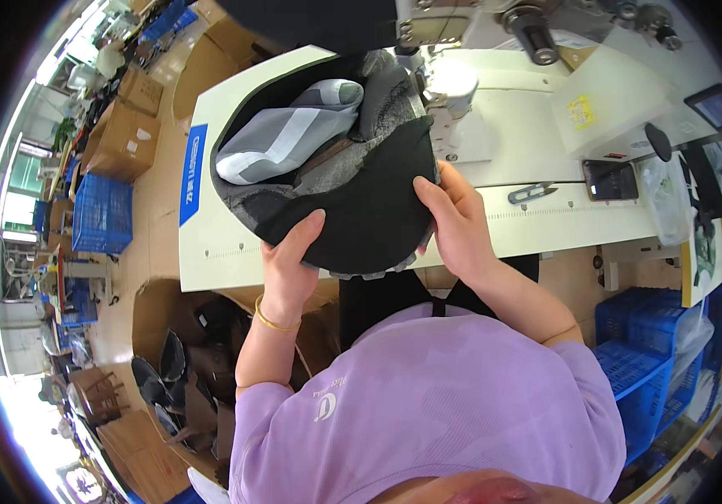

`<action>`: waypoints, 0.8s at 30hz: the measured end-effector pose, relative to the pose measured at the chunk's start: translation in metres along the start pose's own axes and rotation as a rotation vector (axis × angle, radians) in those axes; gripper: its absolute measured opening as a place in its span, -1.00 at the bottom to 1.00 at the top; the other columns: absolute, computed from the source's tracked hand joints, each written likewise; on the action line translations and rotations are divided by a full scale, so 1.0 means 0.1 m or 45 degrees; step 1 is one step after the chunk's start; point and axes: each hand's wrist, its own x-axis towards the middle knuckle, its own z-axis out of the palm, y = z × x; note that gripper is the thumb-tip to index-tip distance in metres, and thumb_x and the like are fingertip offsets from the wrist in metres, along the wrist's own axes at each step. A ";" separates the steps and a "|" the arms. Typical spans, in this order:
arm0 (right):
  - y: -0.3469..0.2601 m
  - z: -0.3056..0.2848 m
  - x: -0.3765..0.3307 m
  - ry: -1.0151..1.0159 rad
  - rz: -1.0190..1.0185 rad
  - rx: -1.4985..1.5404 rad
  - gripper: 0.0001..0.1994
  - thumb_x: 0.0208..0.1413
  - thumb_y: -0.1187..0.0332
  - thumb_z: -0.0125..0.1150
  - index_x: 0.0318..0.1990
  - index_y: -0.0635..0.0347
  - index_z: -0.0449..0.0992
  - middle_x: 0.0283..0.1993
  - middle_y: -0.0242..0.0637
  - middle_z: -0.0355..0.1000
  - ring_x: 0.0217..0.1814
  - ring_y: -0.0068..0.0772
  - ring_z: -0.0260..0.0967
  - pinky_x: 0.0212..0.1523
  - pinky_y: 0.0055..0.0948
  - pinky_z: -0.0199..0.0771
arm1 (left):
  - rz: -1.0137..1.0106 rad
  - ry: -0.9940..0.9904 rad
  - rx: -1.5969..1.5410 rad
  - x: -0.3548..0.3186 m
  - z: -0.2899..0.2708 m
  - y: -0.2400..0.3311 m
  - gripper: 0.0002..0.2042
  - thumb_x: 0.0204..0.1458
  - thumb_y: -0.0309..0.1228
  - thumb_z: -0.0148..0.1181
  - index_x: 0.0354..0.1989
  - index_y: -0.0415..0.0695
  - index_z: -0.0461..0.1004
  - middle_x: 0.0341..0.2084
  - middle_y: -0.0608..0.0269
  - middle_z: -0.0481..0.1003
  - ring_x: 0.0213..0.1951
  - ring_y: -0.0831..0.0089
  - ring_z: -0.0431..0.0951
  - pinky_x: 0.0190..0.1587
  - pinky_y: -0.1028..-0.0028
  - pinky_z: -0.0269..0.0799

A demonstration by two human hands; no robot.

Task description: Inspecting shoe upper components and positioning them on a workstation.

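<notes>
Nearest the camera spreads the pale purple short-sleeved shirt of the seated person. Beyond it lies the white flat sewing table, and at its far side stands the pale sewing machine with metal fittings, from which I give all places. To the left of this machine, and nearer to the person, is the black and grey round fabric piece; its far right edge comes just beside the machine. Its hollow opens at the far left, and inside it lies a grey and white long folded fabric part, whose long axis slants up rightward, roughly toward the machine. Both hands pinch the near half of the piece, so most of it reaches away from the grip: the left hand has its thumb on the near left rim, while the right hand, which is nearer to the machine, has its thumb on the right rim. Fingers underneath are mostly hidden. Right of the machine, toward the person, rest the dark rectangular phone and the smaller blue-grey thread snips.
</notes>
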 end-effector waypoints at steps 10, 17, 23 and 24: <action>-0.20 -0.08 0.40 -0.031 -0.122 0.079 -0.76 0.28 0.24 -0.10 -0.28 0.25 0.35 -0.50 -0.34 0.40 -0.62 -0.64 0.29 -0.67 -0.61 0.28 | -0.223 -0.055 -0.399 0.56 0.27 0.37 -0.75 0.00 -0.63 0.08 -0.10 -0.26 0.43 -0.23 0.12 0.52 -0.18 0.31 0.56 -0.12 0.41 0.51; -0.22 -0.07 0.42 0.002 -0.126 0.034 -0.76 0.27 0.26 -0.09 -0.31 0.25 0.34 -0.52 -0.33 0.41 -0.66 -0.62 0.30 -0.68 -0.62 0.30 | -0.249 0.017 -0.424 0.64 0.29 0.38 -0.83 -0.01 -0.63 0.09 -0.22 -0.32 0.48 -0.32 0.08 0.55 -0.26 0.31 0.59 -0.14 0.40 0.52; -0.22 -0.06 0.45 0.034 -0.136 0.049 -0.77 0.27 0.27 -0.09 -0.32 0.26 0.34 -0.54 -0.32 0.42 -0.67 -0.60 0.31 -0.69 -0.62 0.30 | -0.256 0.049 -0.391 0.67 0.32 0.39 -0.78 -0.02 -0.64 0.09 -0.16 -0.33 0.45 -0.28 0.09 0.54 -0.22 0.31 0.57 -0.12 0.40 0.52; -0.22 -0.07 0.43 0.027 -0.130 0.069 -0.77 0.27 0.27 -0.09 -0.31 0.26 0.33 -0.54 -0.31 0.42 -0.67 -0.59 0.32 -0.69 -0.61 0.30 | -0.238 0.052 -0.387 0.65 0.33 0.38 -0.77 -0.02 -0.64 0.09 -0.15 -0.33 0.44 -0.26 0.09 0.53 -0.20 0.31 0.57 -0.11 0.40 0.51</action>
